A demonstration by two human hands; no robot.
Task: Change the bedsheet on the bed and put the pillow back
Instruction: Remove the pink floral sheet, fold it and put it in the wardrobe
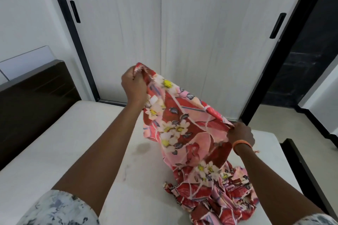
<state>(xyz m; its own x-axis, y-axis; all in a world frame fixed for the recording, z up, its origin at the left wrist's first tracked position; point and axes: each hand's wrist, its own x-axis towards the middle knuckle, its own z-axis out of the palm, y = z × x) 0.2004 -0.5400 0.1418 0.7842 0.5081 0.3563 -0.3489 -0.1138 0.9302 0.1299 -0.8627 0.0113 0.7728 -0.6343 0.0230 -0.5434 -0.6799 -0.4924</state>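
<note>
A red and pink floral bedsheet (182, 128) hangs in the air over the bare white mattress (73, 142). My left hand (133, 86) is raised high and grips one edge of the sheet. Lower and to the right, my right hand (239, 133), with an orange band on the wrist, grips another edge. The cloth stretches between both hands, and its lower part lies bunched on the mattress at the near right. No pillow is in view.
A dark wooden headboard (36, 100) stands at the left. White wardrobe doors (164, 33) with black handles rise just behind the bed. A dark bed frame edge (307, 175) runs at the right, with pale floor (270, 117) beyond it.
</note>
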